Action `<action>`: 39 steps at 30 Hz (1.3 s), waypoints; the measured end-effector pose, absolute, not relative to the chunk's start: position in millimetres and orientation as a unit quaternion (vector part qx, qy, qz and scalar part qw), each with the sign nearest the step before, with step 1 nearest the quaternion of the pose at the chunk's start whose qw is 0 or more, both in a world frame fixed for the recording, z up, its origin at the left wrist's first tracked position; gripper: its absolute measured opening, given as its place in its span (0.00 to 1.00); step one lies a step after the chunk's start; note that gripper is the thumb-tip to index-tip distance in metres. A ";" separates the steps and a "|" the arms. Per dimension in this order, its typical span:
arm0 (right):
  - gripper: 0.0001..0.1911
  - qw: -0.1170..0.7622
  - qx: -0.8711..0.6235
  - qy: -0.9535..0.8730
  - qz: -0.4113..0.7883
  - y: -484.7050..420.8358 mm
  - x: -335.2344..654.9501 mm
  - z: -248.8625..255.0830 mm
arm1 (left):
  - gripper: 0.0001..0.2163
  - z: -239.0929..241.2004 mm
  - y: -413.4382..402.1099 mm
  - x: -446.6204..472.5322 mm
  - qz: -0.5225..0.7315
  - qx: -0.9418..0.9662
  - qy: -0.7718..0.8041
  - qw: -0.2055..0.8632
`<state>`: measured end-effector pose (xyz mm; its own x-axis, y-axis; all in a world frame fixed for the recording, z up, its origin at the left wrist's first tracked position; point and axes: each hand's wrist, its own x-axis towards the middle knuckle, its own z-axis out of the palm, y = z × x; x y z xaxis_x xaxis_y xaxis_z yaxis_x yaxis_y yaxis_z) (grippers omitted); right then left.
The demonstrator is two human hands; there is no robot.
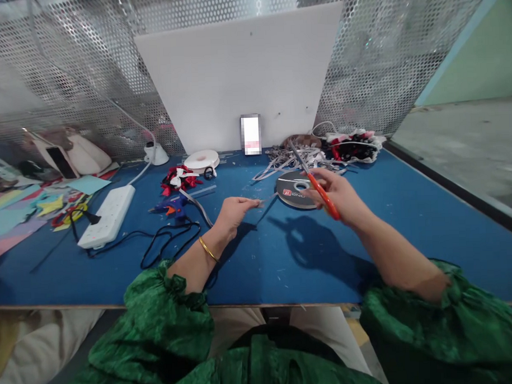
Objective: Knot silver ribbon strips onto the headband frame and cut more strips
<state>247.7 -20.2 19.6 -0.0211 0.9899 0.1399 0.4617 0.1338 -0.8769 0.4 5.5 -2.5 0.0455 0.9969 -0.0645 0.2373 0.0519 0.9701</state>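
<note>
My left hand (pixel 232 216), with a gold bangle at the wrist, is closed in a pinch on the end of a thin grey ribbon (pixel 270 199). That ribbon runs right toward a dark ribbon spool (pixel 286 186) lying flat on the blue table. Over the spool's right side, my right hand (pixel 345 199) grips a pair of scissors (pixel 325 199) by the orange-red handles, their blades pointing up and away from me. Whether the blades are parted is hard to tell. Behind the spool lies a heap of grey ribbon pieces (pixel 299 156).
A white power strip (pixel 108 215), a blue glue gun (pixel 172 206) and its black cord (pixel 167 235) lie to the left. Red and white bows (pixel 180 179) and a white ribbon roll (pixel 201 159) sit farther back. A phone (pixel 251 135) leans on a white board (pixel 243 75).
</note>
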 end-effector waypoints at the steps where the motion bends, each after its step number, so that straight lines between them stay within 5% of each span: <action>1: 0.31 0.433 -0.524 -0.621 0.389 -23.9 235.3 17.3 | 0.11 -1.0 1.5 3.6 0.406 0.550 0.549 0.482; 6: 0.34 0.484 -0.383 -0.611 0.495 -30.1 195.1 -8.0 | 0.08 -0.8 -11.1 15.3 0.385 0.559 0.524 0.515; 16: 0.27 0.423 -0.458 -0.693 0.362 -23.5 198.0 -27.5 | 0.10 -8.2 -11.0 16.2 0.323 0.611 0.508 0.513; 23: 0.25 0.394 -0.469 -0.710 0.346 -24.2 198.9 -30.0 | 0.11 -8.4 -9.4 11.6 0.249 0.711 0.513 0.413; 31: 0.26 0.482 -0.451 -0.616 0.430 -32.3 201.0 -5.1 | 0.09 -7.5 -2.3 10.6 0.404 0.581 0.524 0.474; 39: 0.27 0.167 -0.442 -0.650 0.596 -53.2 231.7 30.0 | 0.09 -5.7 10.0 1.2 0.458 0.471 0.573 0.490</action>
